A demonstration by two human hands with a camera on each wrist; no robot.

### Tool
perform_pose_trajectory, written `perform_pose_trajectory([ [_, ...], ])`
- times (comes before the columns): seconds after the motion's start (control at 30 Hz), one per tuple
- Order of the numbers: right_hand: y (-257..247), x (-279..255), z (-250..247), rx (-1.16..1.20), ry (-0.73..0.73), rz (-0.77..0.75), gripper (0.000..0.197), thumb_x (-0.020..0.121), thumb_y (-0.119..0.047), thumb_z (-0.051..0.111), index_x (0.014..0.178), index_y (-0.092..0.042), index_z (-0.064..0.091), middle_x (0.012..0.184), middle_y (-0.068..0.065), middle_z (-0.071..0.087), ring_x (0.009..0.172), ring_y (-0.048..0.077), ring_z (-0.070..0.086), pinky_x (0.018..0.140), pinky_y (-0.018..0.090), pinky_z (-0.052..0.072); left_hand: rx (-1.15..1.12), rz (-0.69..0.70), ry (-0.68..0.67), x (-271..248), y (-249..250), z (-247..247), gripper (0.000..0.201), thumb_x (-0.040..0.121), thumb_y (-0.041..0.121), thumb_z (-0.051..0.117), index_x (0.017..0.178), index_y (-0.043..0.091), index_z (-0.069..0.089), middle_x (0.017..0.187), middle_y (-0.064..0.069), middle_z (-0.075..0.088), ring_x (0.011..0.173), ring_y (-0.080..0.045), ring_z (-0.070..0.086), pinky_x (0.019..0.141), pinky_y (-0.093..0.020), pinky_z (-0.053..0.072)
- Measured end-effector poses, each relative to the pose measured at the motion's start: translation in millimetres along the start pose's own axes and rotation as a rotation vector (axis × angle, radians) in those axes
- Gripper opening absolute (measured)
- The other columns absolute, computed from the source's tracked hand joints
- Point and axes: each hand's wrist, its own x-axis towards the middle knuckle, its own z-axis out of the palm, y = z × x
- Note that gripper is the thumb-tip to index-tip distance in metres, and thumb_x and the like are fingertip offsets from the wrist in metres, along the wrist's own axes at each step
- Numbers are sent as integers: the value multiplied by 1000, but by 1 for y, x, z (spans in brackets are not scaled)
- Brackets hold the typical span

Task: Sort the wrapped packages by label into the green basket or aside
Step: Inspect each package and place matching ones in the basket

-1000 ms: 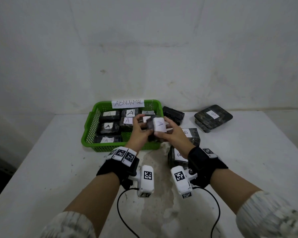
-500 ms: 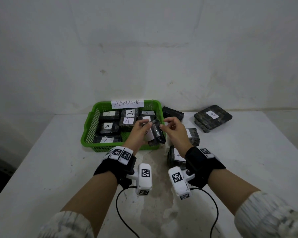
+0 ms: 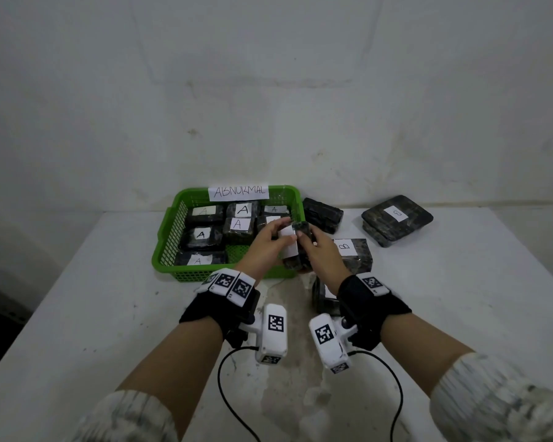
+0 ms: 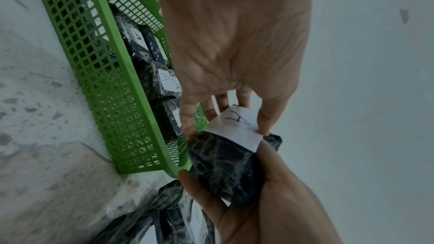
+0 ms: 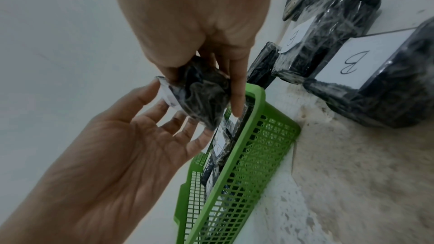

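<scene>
Holding one dark wrapped package [image 3: 296, 250] between them, both hands meet just above the near right corner of the green basket [image 3: 173, 224]; the right hand [image 3: 320, 253] grips its dark body with thumb and fingers curled round it; the left hand [image 3: 265, 247] pinches the end bearing the white label [image 4: 237, 127], marked A in the left wrist view; the package is off the table and tilted.

Around it: a package labelled B [image 3: 353, 253] lies just right of the hands, another dark package [image 3: 324, 298] sits near and partly hidden under the right wrist, an unlabelled-side package [image 3: 322, 215] lies against the basket's far right corner, and a larger flat pack [image 3: 396, 220] rests well apart at the far right; the B package and the basket rim crowd the hands on both sides.

Bare table [image 3: 476, 298] spreads wide to the right and near; more lies left of the basket; the wall runs close behind the far edge.

Inside the basket, which carries a paper sign [image 3: 238, 192] reading ABNORMAL on its far rim, several dark packages labelled A [image 3: 201, 236] fill the far and left parts; bare green mesh shows in its near middle.
</scene>
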Motion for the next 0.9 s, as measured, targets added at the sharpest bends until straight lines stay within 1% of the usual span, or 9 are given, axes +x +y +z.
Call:
perform_pose_trajectory([
  [0.1, 2, 0, -4, 91, -99, 87, 51, 97, -23, 53, 145, -20, 40, 131, 8, 59, 111, 24, 62, 96, 45, 51, -12, -4, 40, 1, -1, -4, 39, 97, 12, 46, 135, 20, 45, 109, -6, 52, 93, -15, 56, 77, -30, 53],
  [0.27, 0, -4, -7, 31, -81, 15, 51, 95, -12, 54, 144, -16, 42, 125, 8, 60, 110, 23, 62, 93, 39, 53, 18, -30, 18, 3, -6, -4, 47, 94, 16, 54, 138, 24, 41, 118, -8, 53, 95, -14, 57, 67, -24, 50],
  [0.33, 1, -3, -6, 48, -100, 32, 52, 95, -12, 56, 144, -15, 41, 127, 6, 59, 115, 23, 59, 96, 38, 51, 36, -15, 42, 3, -7, -3, 50, 93, 13, 55, 139, 22, 40, 123, -11, 52, 100, -19, 55, 70, -24, 50],
  [0.4, 3, -2, -7, 120, -148, 96, 61, 93, -15, 58, 149, -20, 34, 136, 7, 54, 120, 23, 56, 101, 43, 48, 17, -23, 89, 5, -7, -4, 46, 94, 14, 52, 139, 19, 40, 124, -10, 52, 107, -22, 54, 80, -32, 51],
  [0.47, 2, -3, -9, 228, -195, 146, 67, 92, -20, 62, 150, -25, 29, 139, 4, 51, 121, 22, 55, 99, 44, 49, -64, -73, 127, 7, -8, -8, 39, 97, 18, 47, 136, 15, 44, 120, -9, 55, 108, -23, 54, 83, -38, 52],
  [0.57, -5, -8, -11, 317, -224, 128, 61, 91, -21, 63, 147, -24, 36, 134, 0, 53, 115, 20, 59, 89, 38, 55, -288, -179, 80, 8, -8, -14, 35, 99, 23, 41, 128, 6, 50, 124, -17, 56, 104, -27, 57, 67, -32, 56],
  [0.7, -3, -8, -7, 229, -149, -10, 40, 90, -21, 64, 129, -19, 56, 120, -2, 57, 112, 22, 60, 91, 38, 54, -403, -281, 48, 3, -4, -16, 26, 99, 27, 42, 105, 8, 58, 96, -11, 60, 79, -19, 56, 49, -22, 51],
  [0.83, 1, -6, 3, 160, -30, -67, 12, 83, -25, 63, 95, -27, 61, 117, 10, 56, 110, 31, 57, 93, 48, 51, -362, -285, 1, 2, -6, -13, 23, 99, 25, 41, 94, 11, 59, 89, -9, 58, 76, -17, 56, 55, -24, 50],
  [0.9, 2, -5, 6, 113, -4, -73, 11, 80, -23, 62, 86, -30, 59, 111, 10, 56, 107, 31, 56, 93, 51, 50, -334, -271, 1, 2, -8, -12, 23, 99, 23, 40, 98, 10, 59, 89, -7, 58, 77, -17, 56, 58, -24, 50],
])
